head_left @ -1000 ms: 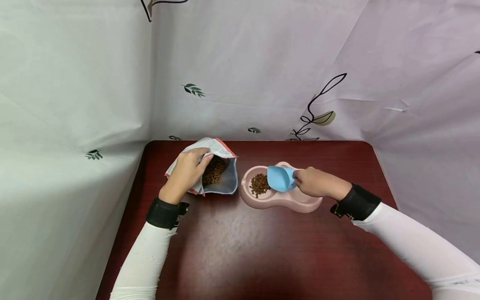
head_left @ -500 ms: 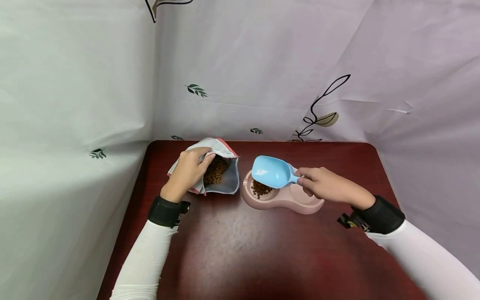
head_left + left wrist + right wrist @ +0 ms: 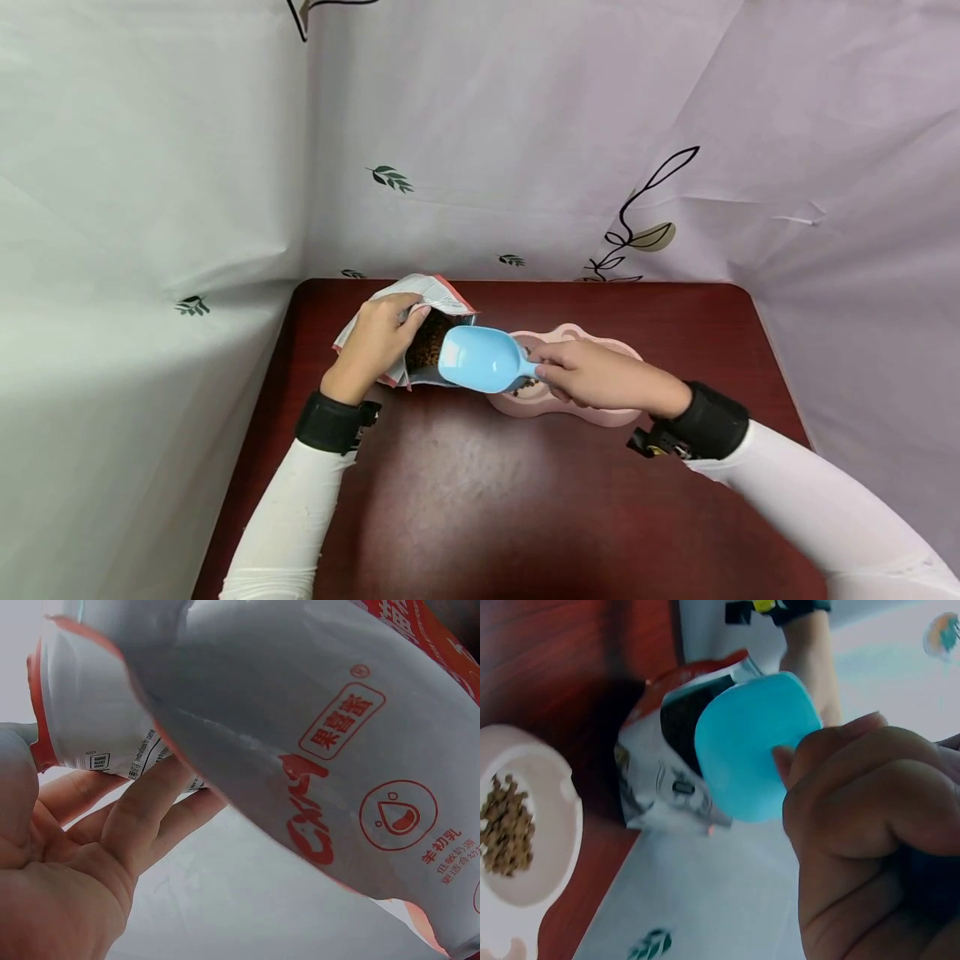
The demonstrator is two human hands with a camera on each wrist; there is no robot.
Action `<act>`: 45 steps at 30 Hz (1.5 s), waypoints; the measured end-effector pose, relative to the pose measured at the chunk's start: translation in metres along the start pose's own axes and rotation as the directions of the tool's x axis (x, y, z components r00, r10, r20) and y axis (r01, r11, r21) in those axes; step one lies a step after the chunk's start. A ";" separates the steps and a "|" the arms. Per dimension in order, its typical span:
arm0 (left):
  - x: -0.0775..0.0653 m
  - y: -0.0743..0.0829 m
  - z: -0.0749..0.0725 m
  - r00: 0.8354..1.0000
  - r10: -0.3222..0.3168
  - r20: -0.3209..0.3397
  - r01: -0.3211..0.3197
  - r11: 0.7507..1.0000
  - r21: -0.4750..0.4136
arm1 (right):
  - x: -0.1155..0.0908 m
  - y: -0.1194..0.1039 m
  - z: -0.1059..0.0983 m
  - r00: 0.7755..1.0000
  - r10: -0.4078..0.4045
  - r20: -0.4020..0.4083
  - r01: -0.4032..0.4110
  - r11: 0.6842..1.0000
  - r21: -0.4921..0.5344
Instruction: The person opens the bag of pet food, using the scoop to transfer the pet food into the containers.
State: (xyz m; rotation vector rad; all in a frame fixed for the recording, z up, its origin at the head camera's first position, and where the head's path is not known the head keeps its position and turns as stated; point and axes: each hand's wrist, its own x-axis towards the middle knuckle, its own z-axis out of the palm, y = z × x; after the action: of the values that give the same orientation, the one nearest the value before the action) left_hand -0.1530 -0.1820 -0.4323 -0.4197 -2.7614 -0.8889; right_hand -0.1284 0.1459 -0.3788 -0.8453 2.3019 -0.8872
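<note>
My left hand (image 3: 371, 342) pinches the top edge of a white and red pet food bag (image 3: 438, 292), keeping its mouth spread. Brown kibble (image 3: 423, 342) shows inside. In the left wrist view the fingers (image 3: 150, 806) lie against the printed bag wall (image 3: 345, 802). My right hand (image 3: 603, 377) grips the short handle of a light blue scoop (image 3: 480, 358), with no kibble visible in it. The scoop hovers between bag and bowl, covering part of the bag's mouth. Under my right hand stands a pink double bowl (image 3: 525, 407); kibble (image 3: 506, 825) lies in its left compartment.
A dark red table (image 3: 480, 500) carries the bag and bowl near its far edge. White fabric walls (image 3: 480, 150) with leaf prints rise behind the table and along both sides.
The scoop first turned upright above the bowl, then travelled left with my right hand toward the bag's mouth. My left hand and the bag stay in place.
</note>
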 end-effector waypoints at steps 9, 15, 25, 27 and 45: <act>-0.003 0.001 0.001 1.000 -0.002 -0.008 0.002 1.000 0.015 | 0.053 -0.023 0.023 0.999 0.018 0.030 -0.016 0.997 -0.076; -0.002 0.002 0.002 1.000 0.009 -0.003 -0.008 1.000 0.018 | 0.069 -0.028 0.027 0.997 0.072 0.041 -0.066 0.989 -0.130; -0.003 0.001 0.002 1.000 0.026 -0.009 -0.025 0.999 0.033 | 0.090 -0.022 0.036 0.981 0.151 0.125 -0.142 0.987 -0.075; -0.003 0.001 0.003 0.999 0.034 -0.013 -0.034 0.999 0.030 | 0.094 -0.021 0.039 0.979 0.153 0.132 -0.147 0.988 -0.056; -0.005 0.004 0.005 0.998 0.070 -0.005 -0.070 0.997 0.012 | 0.122 -0.006 0.073 0.977 0.199 0.072 -0.211 0.933 0.291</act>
State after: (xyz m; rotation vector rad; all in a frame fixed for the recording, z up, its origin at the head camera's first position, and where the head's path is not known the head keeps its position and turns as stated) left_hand -0.1480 -0.1772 -0.4354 -0.5075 -2.7278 -0.8554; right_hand -0.1596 0.0278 -0.4508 -0.4792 2.1026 -1.0750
